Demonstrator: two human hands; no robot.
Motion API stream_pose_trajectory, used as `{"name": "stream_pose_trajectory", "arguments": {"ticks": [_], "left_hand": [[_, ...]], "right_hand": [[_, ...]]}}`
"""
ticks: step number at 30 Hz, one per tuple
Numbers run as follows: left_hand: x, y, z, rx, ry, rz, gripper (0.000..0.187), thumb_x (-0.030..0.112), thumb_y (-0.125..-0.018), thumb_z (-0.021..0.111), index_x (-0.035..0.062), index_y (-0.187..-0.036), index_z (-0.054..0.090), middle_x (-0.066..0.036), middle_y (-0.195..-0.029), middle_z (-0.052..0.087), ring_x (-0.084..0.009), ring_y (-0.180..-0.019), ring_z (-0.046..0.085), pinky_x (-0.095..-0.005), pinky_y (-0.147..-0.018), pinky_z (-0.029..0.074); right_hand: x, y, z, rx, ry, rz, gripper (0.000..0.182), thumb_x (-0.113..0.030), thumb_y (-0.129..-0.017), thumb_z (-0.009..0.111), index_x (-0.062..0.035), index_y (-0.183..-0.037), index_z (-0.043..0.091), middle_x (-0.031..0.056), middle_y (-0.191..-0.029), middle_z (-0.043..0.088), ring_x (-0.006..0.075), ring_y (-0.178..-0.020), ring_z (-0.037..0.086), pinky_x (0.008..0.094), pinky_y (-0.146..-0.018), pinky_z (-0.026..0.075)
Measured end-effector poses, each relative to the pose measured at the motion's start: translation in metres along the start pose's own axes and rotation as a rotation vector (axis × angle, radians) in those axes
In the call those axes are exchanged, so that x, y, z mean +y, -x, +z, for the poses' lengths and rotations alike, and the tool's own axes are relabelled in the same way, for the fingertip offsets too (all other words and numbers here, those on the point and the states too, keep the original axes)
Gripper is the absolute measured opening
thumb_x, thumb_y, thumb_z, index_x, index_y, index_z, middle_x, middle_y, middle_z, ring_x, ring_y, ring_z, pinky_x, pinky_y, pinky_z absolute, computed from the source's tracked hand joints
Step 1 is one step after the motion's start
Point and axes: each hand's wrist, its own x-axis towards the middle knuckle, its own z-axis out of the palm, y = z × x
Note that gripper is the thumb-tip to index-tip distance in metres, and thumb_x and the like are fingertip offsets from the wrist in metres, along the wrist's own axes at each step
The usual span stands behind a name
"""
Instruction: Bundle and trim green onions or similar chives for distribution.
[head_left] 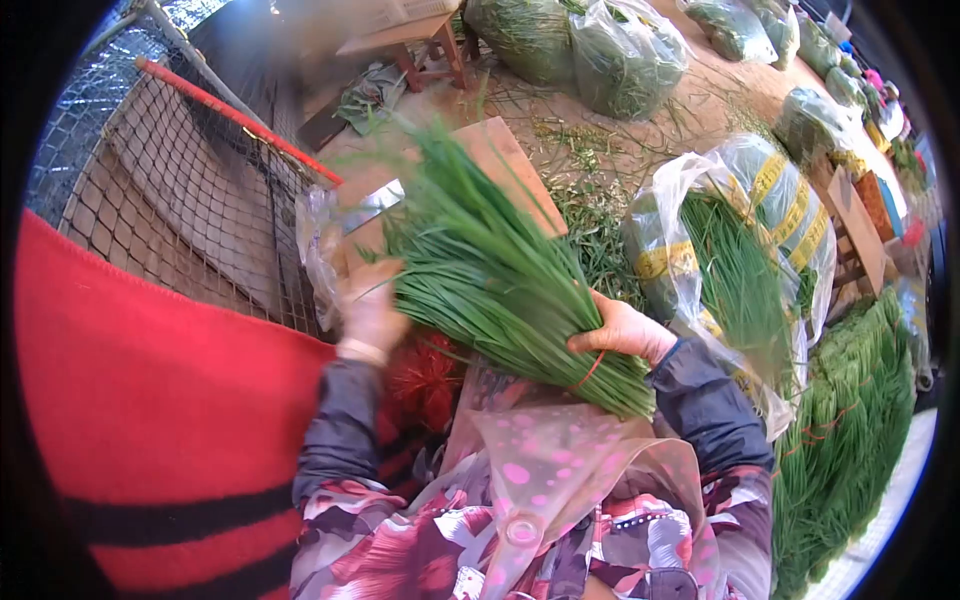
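Note:
A thick bunch of green chives lies slantwise over my lap, its leaf tips pointing up and away, blurred by motion. My right hand is closed around it near the cut end, thumb on top. Just below that thumb a red rubber band circles the stalks. At the bunch's left edge is my left hand, its fingers smeared by motion. Red strands hang below the left side of the leaves. Partly covered by the leaves is a wooden board.
To the right stands an open plastic bag of chives, with a stack of banded bunches nearer me. Trimmings litter the ground. On the left are a red blanket and wire mesh. A small wooden stool stands farther off.

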Motion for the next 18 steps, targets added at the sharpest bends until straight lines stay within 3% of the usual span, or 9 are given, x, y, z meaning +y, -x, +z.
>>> {"name": "stream_pose_trajectory", "arguments": {"ticks": [1, 2, 4, 6, 9, 12, 14, 15, 18], "left_hand": [[-0.01, -0.001, -0.025, -0.223, -0.1, -0.176, 0.049, 0.032, -0.073, 0.072, 0.0137, -0.118, 0.062, -0.01, -0.114, 0.065, -0.0311, -0.113, 0.057, -0.0556, -0.098, 0.037], [-0.039, 0.004, -0.015, -0.037, 0.143, -0.226, 0.054, 0.031, -0.072, 0.074, 0.0088, -0.12, 0.061, -0.013, -0.117, 0.064, -0.033, -0.114, 0.056, -0.0472, -0.099, 0.04], [-0.041, 0.009, -0.035, 0.503, 0.538, -0.14, 0.04, 0.012, -0.08, 0.069, -0.0023, -0.116, 0.061, -0.018, -0.115, 0.063, -0.0322, -0.111, 0.058, -0.0375, -0.097, 0.044], [0.008, 0.015, -0.097, 0.738, 0.533, 0.059, 0.027, 0.003, -0.086, 0.061, -0.0015, -0.112, 0.063, -0.016, -0.112, 0.063, -0.031, -0.104, 0.06, -0.0389, -0.094, 0.046], [0.102, 0.011, -0.123, 0.705, 0.718, 0.628, 0.015, 0.003, -0.083, 0.066, 0.0036, -0.098, 0.065, -0.01, -0.103, 0.066, -0.0276, -0.098, 0.063, -0.0379, -0.088, 0.049], [0.174, 0.001, -0.115, 0.514, 0.718, 0.846, 0.021, 0.005, -0.078, 0.069, 0.0033, -0.099, 0.065, -0.011, -0.1, 0.067, -0.0305, -0.096, 0.063, -0.0407, -0.09, 0.049], [0.181, -0.013, -0.074, 0.411, 0.702, 0.711, 0.023, 0.005, -0.077, 0.07, 0.0031, -0.099, 0.065, -0.012, -0.093, 0.066, -0.0325, -0.092, 0.063, -0.0397, -0.086, 0.05], [0.175, -0.017, -0.055, 0.399, 0.759, 0.593, 0.022, 0.003, -0.08, 0.068, 0.0031, -0.101, 0.065, -0.011, -0.091, 0.066, -0.0283, -0.089, 0.064, -0.0369, -0.082, 0.051], [0.158, -0.017, -0.019, 0.232, 1.214, 0.207, 0.02, -0.001, -0.088, 0.06, 0.0034, -0.107, 0.061, -0.006, -0.089, 0.066, -0.0131, -0.081, 0.063, -0.0264, -0.073, 0.052]], "right_hand": [[0.004, 0.002, 0.0, 0.038, -0.279, -0.007, 0.088, -0.037, -0.076, 0.078, 0.0015, -0.142, 0.035, 0.0144, -0.129, 0.056, 0.0223, -0.118, 0.053, 0.0334, -0.102, 0.039], [0.001, 0.006, 0.002, 0.072, -0.273, 0.023, 0.071, -0.036, -0.082, 0.073, 0.0004, -0.136, 0.044, 0.0112, -0.129, 0.057, 0.0201, -0.118, 0.052, 0.0341, -0.103, 0.038], [-0.006, 0.011, 0.006, 0.116, -0.344, 0.075, 0.069, -0.044, -0.087, 0.067, 0.0001, -0.134, 0.046, 0.011, -0.126, 0.058, 0.0189, -0.116, 0.053, 0.0325, -0.101, 0.04], [-0.013, 0.012, 0.008, 0.135, -0.375, 0.1, 0.068, -0.048, -0.088, 0.063, 0.0003, -0.134, 0.047, 0.011, -0.125, 0.059, 0.0183, -0.114, 0.054, 0.0321, -0.1, 0.041], [-0.017, 0.009, 0.015, 0.155, -0.384, 0.126, 0.068, -0.053, -0.091, 0.056, 0.0007, -0.132, 0.048, 0.011, -0.122, 0.06, 0.0176, -0.11, 0.056, 0.0316, -0.098, 0.042], [-0.016, 0.005, 0.026, 0.219, -0.39, 0.093, 0.066, -0.053, -0.093, 0.052, 0.0014, -0.129, 0.051, 0.0118, -0.116, 0.063, 0.018, -0.106, 0.058, 0.032, -0.096, 0.043], [-0.017, 0.004, 0.029, 0.309, -0.323, 0.134, 0.064, -0.052, -0.094, 0.051, 0.0025, -0.126, 0.054, 0.013, -0.112, 0.065, 0.0184, -0.104, 0.059, 0.0327, -0.094, 0.044], [-0.021, 0.006, 0.032, 0.368, -0.286, 0.095, 0.058, -0.048, -0.095, 0.051, 0.0038, -0.119, 0.057, 0.0082, -0.104, 0.065, 0.0137, -0.093, 0.059, 0.0304, -0.085, 0.046], [-0.023, 0.008, 0.031, 0.372, -0.282, 0.168, 0.057, -0.048, -0.095, 0.052, 0.0041, -0.118, 0.058, 0.0087, -0.103, 0.065, 0.0139, -0.093, 0.058, 0.0307, -0.086, 0.046]]}}
